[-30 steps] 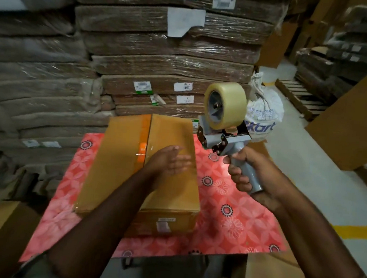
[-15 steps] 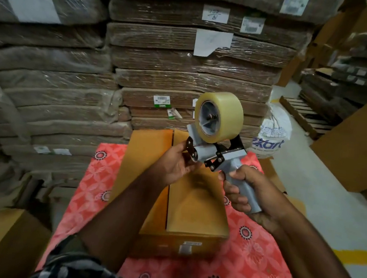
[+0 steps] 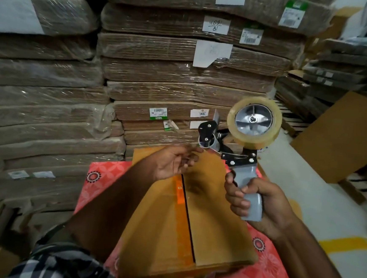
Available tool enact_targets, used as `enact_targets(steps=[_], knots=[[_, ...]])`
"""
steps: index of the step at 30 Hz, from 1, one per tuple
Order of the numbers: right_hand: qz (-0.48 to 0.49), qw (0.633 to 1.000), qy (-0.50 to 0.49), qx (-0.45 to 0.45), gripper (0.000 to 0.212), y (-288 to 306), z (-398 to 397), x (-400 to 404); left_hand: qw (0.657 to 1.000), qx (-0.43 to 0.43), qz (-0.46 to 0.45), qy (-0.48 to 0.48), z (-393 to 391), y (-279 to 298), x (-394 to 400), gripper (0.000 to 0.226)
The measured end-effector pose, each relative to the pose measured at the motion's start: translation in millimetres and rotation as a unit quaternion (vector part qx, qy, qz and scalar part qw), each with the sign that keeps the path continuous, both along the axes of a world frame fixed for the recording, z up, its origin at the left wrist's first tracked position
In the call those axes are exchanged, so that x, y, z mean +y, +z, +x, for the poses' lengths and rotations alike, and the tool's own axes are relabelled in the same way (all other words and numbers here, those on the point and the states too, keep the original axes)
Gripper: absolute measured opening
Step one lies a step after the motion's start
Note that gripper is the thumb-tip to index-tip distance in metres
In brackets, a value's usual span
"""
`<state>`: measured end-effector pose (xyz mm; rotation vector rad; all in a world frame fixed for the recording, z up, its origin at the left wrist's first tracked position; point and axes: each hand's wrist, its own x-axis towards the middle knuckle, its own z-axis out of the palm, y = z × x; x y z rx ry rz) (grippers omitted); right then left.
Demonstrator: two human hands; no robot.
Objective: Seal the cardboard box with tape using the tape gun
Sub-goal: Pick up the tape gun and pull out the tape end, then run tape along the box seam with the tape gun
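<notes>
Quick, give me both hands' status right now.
Left hand: fingers at the front of the tape gun; whether they pinch the tape end cannot be told.
Right hand: grips the tape gun's handle.

A surface (image 3: 102, 183) covered by a red-pink cloth with a floral print and dark round motifs is seen in the lower centre of the frame. 1 cardboard box (image 3: 216, 218) is set directly on it, lengthwise away from the viewer, filling most of the cloth. The box flaps are closed, with a dark seam (image 3: 188, 216) running along the middle of the top and a strip of orange tape (image 3: 182, 217) laid just left of that seam. Cloth is left showing at the box's left and right sides.
</notes>
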<state>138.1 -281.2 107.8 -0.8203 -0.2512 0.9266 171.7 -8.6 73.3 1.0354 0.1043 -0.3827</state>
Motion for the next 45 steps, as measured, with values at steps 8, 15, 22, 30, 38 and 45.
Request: enact_targets(steps=[8, 15, 22, 30, 38, 45], knots=[[0.015, 0.996, -0.071, 0.044, 0.028, -14.5, -3.7, 11.2, 0.995, 0.022, 0.019, -0.090, -1.5, -12.6, 9.8, 0.051], [-0.013, 0.995, -0.095, 0.012, 0.028, -13.6, -2.9, 7.1, 0.986, 0.014, 0.000, -0.168, -2.5, -18.6, -4.5, 0.063], [-0.055, 0.993, -0.099, -0.026, 0.027, -17.8, -7.8, 4.4, 0.998, -0.004, 0.038, -0.059, 4.4, -12.3, -9.2, 0.014], [-0.128, 0.982, -0.120, -0.062, 0.023, -25.5, -25.0, 11.1, 0.964, -0.037, 0.251, -0.081, 23.1, 7.0, 9.9, 0.026], [-0.175, 0.970, -0.131, -0.109, 0.023, -27.0, -46.0, 30.2, 0.911, -0.073, 0.369, -0.169, 45.2, 8.7, 30.5, 0.048], [-0.193, 0.959, -0.162, -0.129, 0.022, -23.9, -17.7, 79.6, 0.924, -0.051, 0.343, -0.162, 80.3, 7.5, 75.3, 0.042]])
